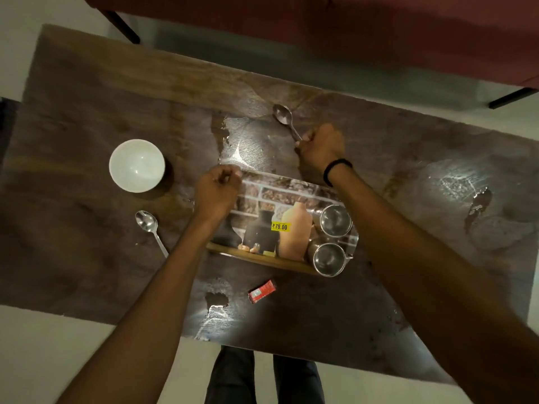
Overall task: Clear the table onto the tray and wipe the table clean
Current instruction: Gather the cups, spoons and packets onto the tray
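Observation:
A printed tray (262, 196) with a yellow price sticker lies mid-table, and two steel cups (335, 220) (329, 259) stand on its right end. My right hand (319, 148) is closed on the handle of a steel spoon (283, 115) just beyond the tray. My left hand (217, 191) hovers curled over the tray's left edge, with nothing visible in it. A white bowl (137, 165) and a second spoon (148, 227) lie to the left on the dark wooden table (87, 112). A small red box (262, 291) lies near the tray's front.
Wet patches and spills shine on the table beyond the tray (245, 147), near the front edge (215, 304) and at the far right (478, 205). A reddish sofa (350, 30) stands behind the table. My legs (262, 377) are at the near edge.

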Tool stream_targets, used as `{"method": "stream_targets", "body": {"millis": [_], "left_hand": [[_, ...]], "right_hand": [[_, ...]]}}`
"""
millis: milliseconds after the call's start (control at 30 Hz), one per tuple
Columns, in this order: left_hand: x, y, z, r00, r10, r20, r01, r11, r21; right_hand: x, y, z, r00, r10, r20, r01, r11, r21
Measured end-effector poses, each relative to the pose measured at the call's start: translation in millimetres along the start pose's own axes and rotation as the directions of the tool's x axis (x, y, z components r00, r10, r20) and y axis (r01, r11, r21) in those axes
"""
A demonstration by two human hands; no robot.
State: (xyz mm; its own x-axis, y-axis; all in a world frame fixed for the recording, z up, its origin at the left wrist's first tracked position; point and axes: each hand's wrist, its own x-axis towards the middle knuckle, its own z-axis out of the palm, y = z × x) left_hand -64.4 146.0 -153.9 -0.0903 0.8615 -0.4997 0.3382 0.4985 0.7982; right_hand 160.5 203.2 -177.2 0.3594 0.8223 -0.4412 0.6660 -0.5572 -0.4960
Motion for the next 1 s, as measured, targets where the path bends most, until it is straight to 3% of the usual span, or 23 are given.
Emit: {"method": "stream_targets", "body": {"millis": [67, 167, 267, 400, 533, 767, 900, 1000], "left_hand": [[4, 13, -3, 1.000, 0.007, 0.024, -0.007, 0.999, -0.038], [8, 27, -8, 0.999, 0.036, 0.029, -0.035, 0.999, -0.034], [8, 29, -11, 0.999, 0.025, 0.034, -0.025, 0.999, -0.026], [1, 14, -9, 0.997, 0.033, 0.065, -0.034, 0.999, 0.020], [-5, -7, 6, 0.968, 0.176, 0.180, -0.205, 0.966, 0.160], [-6, -11, 58, 0.838, 0.270, 0.474, -0.469, 0.800, 0.374], [-3, -12, 76, 0.815, 0.294, 0.500, -0.524, 0.742, 0.418], [-2, -14, 83, 0.815, 0.327, 0.479, -0.537, 0.737, 0.410]], "right_hand": [[-21, -6, -4, 0.997, 0.081, 0.021, -0.084, 0.967, 0.241], [-69, -14, 2, 0.976, 0.202, 0.086, -0.212, 0.772, 0.600], [-125, -2, 30, 0.960, 0.268, 0.077, -0.240, 0.653, 0.718], [-188, 18, 81, 0.882, 0.470, 0.040, -0.378, 0.654, 0.655], [-211, 26, 97, 0.811, 0.583, -0.045, -0.452, 0.674, 0.585], [-207, 27, 112, 0.774, 0.593, -0.221, -0.400, 0.729, 0.556], [-210, 26, 123, 0.747, 0.602, -0.282, -0.380, 0.735, 0.562], [-212, 26, 135, 0.771, 0.516, -0.372, -0.325, 0.822, 0.468]]}}
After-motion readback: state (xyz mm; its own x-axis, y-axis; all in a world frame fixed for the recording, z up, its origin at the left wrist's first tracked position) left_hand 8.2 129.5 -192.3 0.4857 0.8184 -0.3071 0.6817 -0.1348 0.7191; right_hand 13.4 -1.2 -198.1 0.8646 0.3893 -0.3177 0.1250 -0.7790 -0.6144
